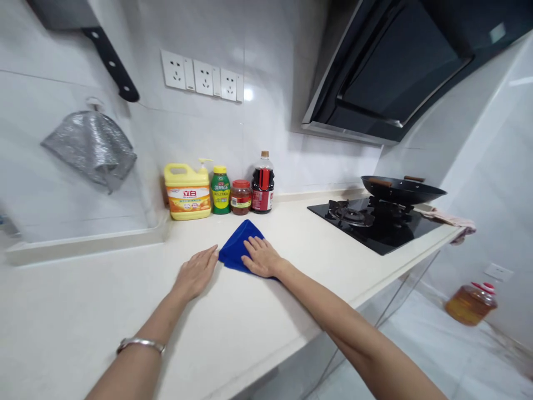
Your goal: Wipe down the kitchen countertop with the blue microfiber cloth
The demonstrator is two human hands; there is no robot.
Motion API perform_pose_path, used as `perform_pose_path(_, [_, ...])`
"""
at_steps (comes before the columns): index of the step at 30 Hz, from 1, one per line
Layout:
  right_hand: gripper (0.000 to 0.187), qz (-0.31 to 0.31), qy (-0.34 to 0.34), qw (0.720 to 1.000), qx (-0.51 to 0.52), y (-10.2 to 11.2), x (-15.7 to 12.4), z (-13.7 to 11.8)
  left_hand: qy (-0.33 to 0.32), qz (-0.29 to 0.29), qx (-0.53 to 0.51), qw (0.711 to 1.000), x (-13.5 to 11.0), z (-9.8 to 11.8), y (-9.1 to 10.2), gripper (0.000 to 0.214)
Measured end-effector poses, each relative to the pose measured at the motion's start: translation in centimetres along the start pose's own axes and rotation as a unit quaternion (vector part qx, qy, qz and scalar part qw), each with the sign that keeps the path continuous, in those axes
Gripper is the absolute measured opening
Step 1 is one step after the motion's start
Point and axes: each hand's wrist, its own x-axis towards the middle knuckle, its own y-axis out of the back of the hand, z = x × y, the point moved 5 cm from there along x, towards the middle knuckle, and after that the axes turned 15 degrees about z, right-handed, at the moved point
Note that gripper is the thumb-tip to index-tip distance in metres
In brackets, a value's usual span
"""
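Observation:
A blue cloth point(236, 246) lies flat on the cream countertop point(104, 311). My right hand point(261, 257) rests palm down on the cloth's near right part, fingers stretched out. My left hand point(195, 274) lies flat on the bare counter just left of the cloth, fingertips at its edge, fingers straight. A silver bracelet point(140, 344) sits on my left wrist.
By the back wall stand a yellow detergent jug point(187, 191), a green bottle point(220, 190), a red-lidded jar point(240, 197) and a dark sauce bottle point(262, 184). A black gas hob point(375, 221) carries a wok point(400, 190). An oil jug point(471, 303) stands on the floor.

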Motion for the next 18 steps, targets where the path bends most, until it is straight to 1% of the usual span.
perform_pose_path(2, [0.074, 0.008, 0.027, 0.999, 0.020, 0.3, -1.5, -2.4, 0.009, 0.010, -0.029, 0.999, -0.3, 0.1, 0.5, 0.073])
perform_pose_path(4, [0.073, 0.009, 0.047, 0.998, 0.029, 0.7, -2.9, -4.3, 0.007, 0.016, -0.040, 0.999, -0.8, 0.2, 1.2, 0.074])
perform_pose_path(7, [0.071, 0.003, 0.082, 0.996, 0.043, 1.2, -5.1, -6.3, -0.003, 0.016, -0.050, 0.999, -1.8, 0.2, 2.6, 0.070])
perform_pose_path(10, [0.070, -0.001, 0.128, 0.990, 0.056, 1.9, -7.1, -7.6, -0.010, 0.009, -0.043, 0.999, -2.4, -0.4, 4.6, 0.067])
perform_pose_path(12, [0.069, -0.001, 0.159, 0.985, 0.064, 2.4, -8.3, -8.3, -0.015, -0.001, -0.027, 1.000, -2.9, -1.3, 6.2, 0.069])
perform_pose_path(14, [0.068, 0.000, 0.189, 0.979, 0.074, 2.9, -9.4, -8.9, -0.022, -0.012, 0.002, 1.000, -3.5, -2.9, 7.8, 0.068])
perform_pose_path(16, [0.067, -0.005, 0.217, 0.972, 0.086, 3.3, -10.3, -9.4, -0.029, -0.014, 0.039, 0.999, -4.5, -4.9, 9.2, 0.066])
perform_pose_path(18, [0.066, -0.017, 0.242, 0.965, 0.098, 3.6, -11.0, -9.9, -0.023, -0.010, 0.075, 0.997, -5.6, -7.1, 10.3, 0.064])
